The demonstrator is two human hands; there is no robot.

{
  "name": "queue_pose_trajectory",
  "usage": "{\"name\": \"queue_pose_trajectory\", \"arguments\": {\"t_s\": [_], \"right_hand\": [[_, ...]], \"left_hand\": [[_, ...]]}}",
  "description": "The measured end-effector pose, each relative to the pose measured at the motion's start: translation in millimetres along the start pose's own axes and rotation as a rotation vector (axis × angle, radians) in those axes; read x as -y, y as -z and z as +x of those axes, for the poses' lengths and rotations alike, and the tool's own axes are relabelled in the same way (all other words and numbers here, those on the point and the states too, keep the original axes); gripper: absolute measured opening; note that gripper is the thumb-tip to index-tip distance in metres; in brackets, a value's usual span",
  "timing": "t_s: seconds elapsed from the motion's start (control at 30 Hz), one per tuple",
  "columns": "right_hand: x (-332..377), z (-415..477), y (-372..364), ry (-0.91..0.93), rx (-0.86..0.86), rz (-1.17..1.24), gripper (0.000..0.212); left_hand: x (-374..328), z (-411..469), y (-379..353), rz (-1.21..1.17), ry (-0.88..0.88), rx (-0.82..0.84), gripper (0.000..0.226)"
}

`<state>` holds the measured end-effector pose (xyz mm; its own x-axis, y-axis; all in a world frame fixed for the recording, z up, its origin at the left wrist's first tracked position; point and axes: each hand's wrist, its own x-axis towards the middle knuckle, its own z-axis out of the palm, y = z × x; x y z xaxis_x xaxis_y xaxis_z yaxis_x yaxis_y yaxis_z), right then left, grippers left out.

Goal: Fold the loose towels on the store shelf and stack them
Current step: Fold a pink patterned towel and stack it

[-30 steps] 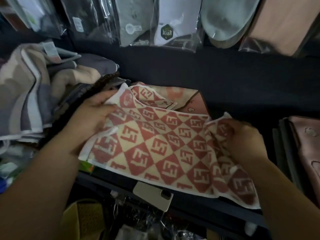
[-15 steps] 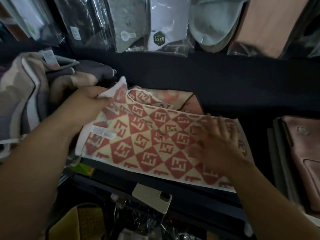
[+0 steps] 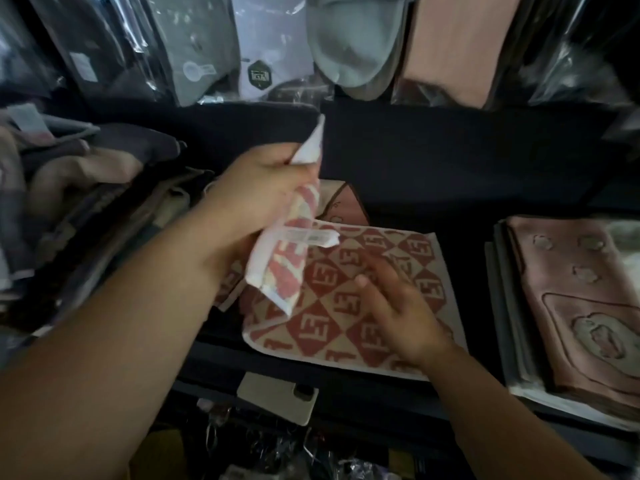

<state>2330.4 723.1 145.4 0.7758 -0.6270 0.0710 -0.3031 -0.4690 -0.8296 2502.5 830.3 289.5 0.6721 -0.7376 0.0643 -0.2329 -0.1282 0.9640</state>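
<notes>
Fingers of your left hand [image 3: 256,192] clamp the bunched end of the checked towel [image 3: 329,306], lifted, tip pointing up and away. Fingers of your right hand [image 3: 398,310] lie straight and spread on its flat part, long axis running sideways, just left of the pink towel stack [image 3: 581,306].

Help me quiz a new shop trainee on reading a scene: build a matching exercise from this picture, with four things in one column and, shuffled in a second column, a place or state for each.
Column one
1. left hand
2. right hand
3. pink towel
4. beige phone case

Column two
A. lies folded at the right end of the shelf
B. rests flat, fingers straight, on the patterned towel
C. pokes out beneath the shelf's front edge
D. grips the raised end of the patterned towel

Pairs: 1-D, 2-B, 3-A, 4-C
</notes>
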Motion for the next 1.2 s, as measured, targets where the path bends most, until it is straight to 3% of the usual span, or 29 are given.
{"name": "queue_pose_trajectory", "arguments": {"t_s": [0.03, 0.13, 0.23, 0.3, 0.37, 0.5, 0.67, 0.8, 0.87, 1.0, 1.07, 1.17, 1.2], "right_hand": [[0, -5, 5, -0.042, -0.079, 0.197, 0.033], [-1, -16, 22, -0.178, -0.246, 0.566, 0.038], [-3, -20, 38, -0.286, -0.307, 0.637, 0.039], [-10, -22, 44, -0.333, -0.271, 0.577, 0.045], [-14, -25, 45, -0.351, -0.208, 0.539, 0.05], [-13, -25, 45, -0.294, -0.139, 0.302, 0.027], [-11, -20, 52, -0.179, -0.18, 0.131, 0.044], [-11, -19, 64, -0.134, -0.226, 0.026, 0.04], [-18, -18, 66, -0.146, -0.226, -0.087, 0.031], [-30, -22, 56, -0.203, -0.125, -0.199, 0.042], [-32, -25, 51, -0.207, -0.135, -0.237, 0.049], [-27, -32, 51, -0.232, -0.139, -0.202, 0.042], [-24, -35, 52, -0.247, -0.091, -0.19, 0.038]], "left_hand": [[2, 4, -15, 0.046, -0.025, 0.033, 0.013], [14, 9, -64, 0.178, -0.073, 0.155, 0.011], [30, 3, -102, 0.152, 0.077, 0.359, 0.05], [41, -2, -109, 0.194, 0.093, 0.419, 0.061], [56, -8, -98, 0.343, -0.008, 0.383, 0.051], [96, -31, -56, 0.52, -0.165, 0.149, 0.026], [129, -58, -26, 0.758, -0.375, 0.111, 0.045], [148, -75, -23, 0.769, -0.373, 0.282, 0.07], [155, -79, -22, 0.706, -0.39, 0.297, 0.059], [156, -77, -18, 0.694, -0.473, 0.268, 0.024], [152, -76, -15, 0.707, -0.48, 0.291, 0.021], [145, -78, -7, 0.67, -0.465, 0.376, 0.006], [138, -80, -4, 0.697, -0.424, 0.426, 0.015]]}}
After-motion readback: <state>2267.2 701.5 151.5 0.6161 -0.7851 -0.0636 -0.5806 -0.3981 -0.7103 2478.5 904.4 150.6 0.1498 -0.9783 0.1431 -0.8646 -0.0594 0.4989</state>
